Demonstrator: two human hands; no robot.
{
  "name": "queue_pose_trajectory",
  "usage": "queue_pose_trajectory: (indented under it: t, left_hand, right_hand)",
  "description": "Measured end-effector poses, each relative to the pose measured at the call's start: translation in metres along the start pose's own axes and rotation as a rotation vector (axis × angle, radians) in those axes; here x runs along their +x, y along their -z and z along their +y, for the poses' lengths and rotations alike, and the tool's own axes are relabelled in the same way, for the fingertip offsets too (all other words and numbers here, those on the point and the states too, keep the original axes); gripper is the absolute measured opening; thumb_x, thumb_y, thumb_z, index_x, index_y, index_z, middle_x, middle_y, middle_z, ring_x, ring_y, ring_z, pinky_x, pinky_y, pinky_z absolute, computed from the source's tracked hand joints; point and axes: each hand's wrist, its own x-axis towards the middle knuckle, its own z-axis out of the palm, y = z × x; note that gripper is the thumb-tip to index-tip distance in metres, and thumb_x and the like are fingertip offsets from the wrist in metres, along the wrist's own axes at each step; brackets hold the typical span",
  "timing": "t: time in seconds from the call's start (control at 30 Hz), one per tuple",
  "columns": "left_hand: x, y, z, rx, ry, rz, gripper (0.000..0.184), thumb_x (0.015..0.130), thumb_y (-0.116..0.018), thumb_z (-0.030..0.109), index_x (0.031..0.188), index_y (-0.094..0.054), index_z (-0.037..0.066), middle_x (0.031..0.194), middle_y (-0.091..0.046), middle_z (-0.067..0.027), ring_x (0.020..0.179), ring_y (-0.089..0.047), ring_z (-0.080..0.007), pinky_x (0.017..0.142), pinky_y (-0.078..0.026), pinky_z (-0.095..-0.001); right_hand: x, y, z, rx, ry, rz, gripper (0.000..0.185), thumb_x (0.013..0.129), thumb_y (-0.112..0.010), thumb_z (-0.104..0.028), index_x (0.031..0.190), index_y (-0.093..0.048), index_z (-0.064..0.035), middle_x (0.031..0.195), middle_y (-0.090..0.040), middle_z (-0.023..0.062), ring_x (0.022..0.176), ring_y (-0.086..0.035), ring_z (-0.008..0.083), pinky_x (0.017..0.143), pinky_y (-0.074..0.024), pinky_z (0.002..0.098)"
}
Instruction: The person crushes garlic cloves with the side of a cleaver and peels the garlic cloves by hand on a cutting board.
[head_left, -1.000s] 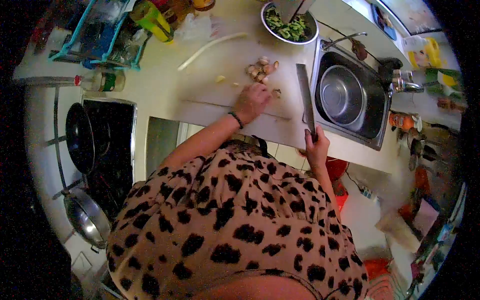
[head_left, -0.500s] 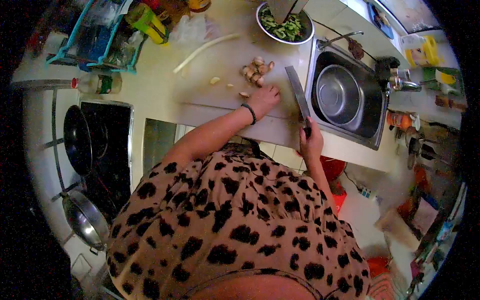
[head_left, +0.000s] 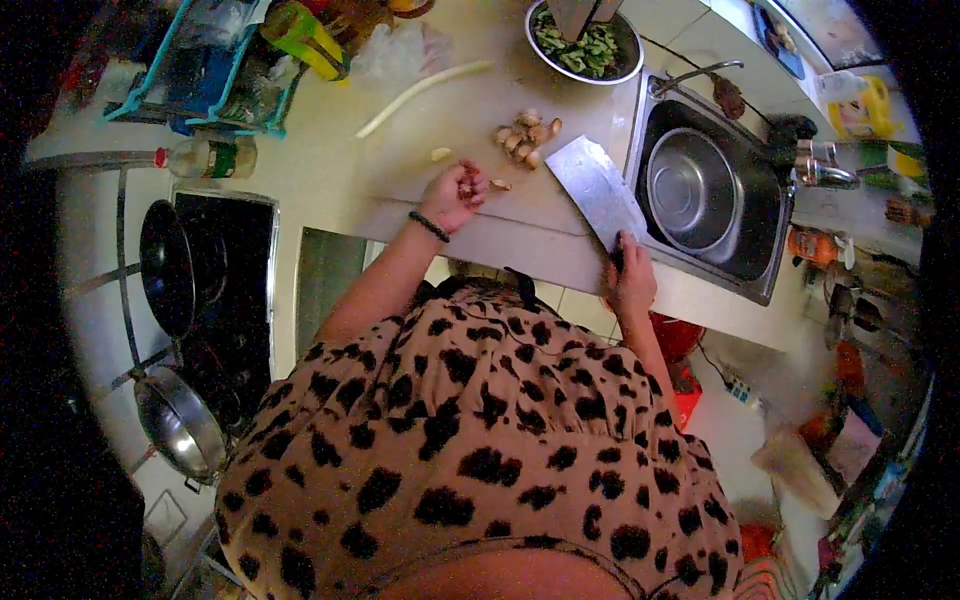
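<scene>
Steel flashes its broad side right of the frame's centre: the cleaver (head_left: 598, 188), which shows as only a narrow strip half a second ago, now turns its wide face up. The right hand (head_left: 632, 280) stays wrapped around its dark handle. The blade's far end stands near the heap of brownish cloves (head_left: 525, 138), garlic by the look of them, in the upper middle of the frame, yet apart from it. I judge that nothing is being cut at this instant, and that the finer handling falls to the other hand; whether the blade rests on the pale work surface (head_left: 470, 110) or hangs just over it, I cannot tell.

Compared with the earlier frame, the left hand (head_left: 455, 196) has moved leftward, away from the cleaver, and rolled over. Its fingers curl in toward the palm rather than spreading; I cannot tell whether they pinch anything. A single clove (head_left: 500, 185) lies just beside it on the right, where earlier the hand is on that clove's other side. A pale piece (head_left: 440, 154) sits just above the hand.

The heap looks unchanged, as do the long pale stalk (head_left: 420, 92) at upper left of centre and the bowl (head_left: 590, 80) of chopped greens (head_left: 590, 55) at the top.
</scene>
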Motion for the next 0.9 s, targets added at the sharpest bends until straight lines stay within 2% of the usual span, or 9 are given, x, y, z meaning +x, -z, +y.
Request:
queue_pose_trajectory:
  t: [0.27, 0.33, 0.5, 0.6, 0.67, 0.7, 0.77, 0.87, 0.9]
  left_hand:
    - [0.012, -0.016, -0.015, 1.423, -0.533, 0.085, 0.021, 0.087, -0.050, 0.022, 0.097, -0.052, 0.004, 0.083, -0.062, -0.0134, 0.076, -0.060, -0.0318, 0.064, -0.048, -0.0425]
    - [0.013, -0.016, -0.019, 1.490, -0.600, 0.048, 0.021, 0.086, -0.051, 0.023, 0.098, -0.052, 0.006, 0.085, -0.062, -0.0155, 0.080, -0.060, -0.0343, 0.066, -0.048, -0.0447]
    - [0.033, -0.008, -0.030, 1.743, -0.508, -0.022, 0.023, 0.085, -0.053, 0.022, 0.101, -0.050, 0.006, 0.088, -0.061, -0.0187, 0.082, -0.060, -0.0371, 0.067, -0.048, -0.0477]
    - [0.036, -0.010, -0.034, 1.650, -0.441, 0.017, 0.021, 0.088, -0.051, 0.023, 0.097, -0.050, 0.004, 0.088, -0.061, -0.0158, 0.078, -0.061, -0.0320, 0.066, -0.049, -0.0440]
    - [0.020, -0.014, -0.038, 0.792, -0.228, 0.049, 0.022, 0.093, -0.044, 0.024, 0.096, -0.052, 0.004, 0.086, -0.061, -0.0099, 0.077, -0.059, -0.0236, 0.069, -0.049, -0.0371]
    - [0.019, -0.011, -0.039, 0.791, -0.237, 0.049, 0.022, 0.093, -0.044, 0.024, 0.096, -0.052, 0.004, 0.086, -0.061, -0.0099, 0.077, -0.059, -0.0236, 0.069, -0.049, -0.0371]
    - [0.018, -0.002, -0.044, -0.217, 0.234, -0.454, 0.025, 0.097, -0.039, 0.027, 0.098, -0.054, 0.006, 0.086, -0.060, -0.0042, 0.078, -0.056, -0.0172, 0.075, -0.047, -0.0317]
    - [0.002, -0.035, -0.035, -0.488, 0.381, -0.412, 0.024, 0.097, -0.040, 0.028, 0.100, -0.055, 0.010, 0.087, -0.059, -0.0036, 0.080, -0.056, -0.0163, 0.077, -0.046, -0.0311]
    - [0.005, -0.036, -0.033, -0.594, 0.432, -0.592, 0.024, 0.096, -0.041, 0.030, 0.098, -0.056, 0.010, 0.090, -0.059, -0.0032, 0.081, -0.055, -0.0152, 0.076, -0.045, -0.0313]
  right_hand:
    - [0.017, -0.009, -0.019, -0.052, 0.239, 0.122, 0.043, 0.075, -0.062, -0.013, 0.117, -0.051, -0.0114, 0.097, -0.053, 0.0167, 0.090, -0.055, 0.0354, 0.074, -0.0458, 0.0420]
    - [0.028, -0.019, -0.038, 0.209, 0.324, -0.171, 0.037, 0.078, -0.056, -0.010, 0.115, -0.052, -0.0100, 0.098, -0.053, 0.0177, 0.091, -0.055, 0.0351, 0.074, -0.0461, 0.0412]
    - [0.038, -0.040, -0.065, 0.088, 0.464, -0.273, 0.027, 0.077, -0.054, -0.007, 0.105, -0.053, -0.0075, 0.095, -0.054, 0.0154, 0.088, -0.056, 0.0348, 0.073, -0.0474, 0.0412]
    - [0.038, -0.040, -0.070, 0.000, 0.430, -0.259, 0.019, 0.076, -0.056, -0.006, 0.095, -0.054, -0.0050, 0.092, -0.056, 0.0140, 0.086, -0.057, 0.0345, 0.073, -0.0485, 0.0404]
    - [0.037, -0.033, -0.078, -0.016, 0.433, -0.219, 0.017, 0.075, -0.057, -0.004, 0.091, -0.053, -0.0040, 0.091, -0.057, 0.0136, 0.086, -0.057, 0.0343, 0.073, -0.0487, 0.0400]
    - [0.039, -0.027, -0.084, 0.148, 0.310, -0.201, 0.018, 0.073, -0.059, -0.003, 0.090, -0.055, -0.0039, 0.089, -0.058, 0.0134, 0.085, -0.058, 0.0337, 0.073, -0.0487, 0.0395]
    - [0.050, -0.007, -0.103, 0.308, 0.196, -0.184, 0.019, 0.071, -0.060, -0.001, 0.089, -0.057, -0.0038, 0.087, -0.059, 0.0131, 0.084, -0.058, 0.0331, 0.073, -0.0486, 0.0390]
    - [0.063, 0.030, -0.134, 0.576, 0.387, 0.018, 0.022, 0.068, -0.064, 0.003, 0.089, -0.060, -0.0038, 0.087, -0.061, 0.0128, 0.082, -0.059, 0.0322, 0.071, -0.0489, 0.0372]
    - [0.067, 0.037, -0.137, 0.517, 0.519, 0.092, 0.022, 0.069, -0.064, 0.003, 0.090, -0.060, -0.0036, 0.088, -0.062, 0.0126, 0.082, -0.060, 0.0311, 0.071, -0.0491, 0.0360]
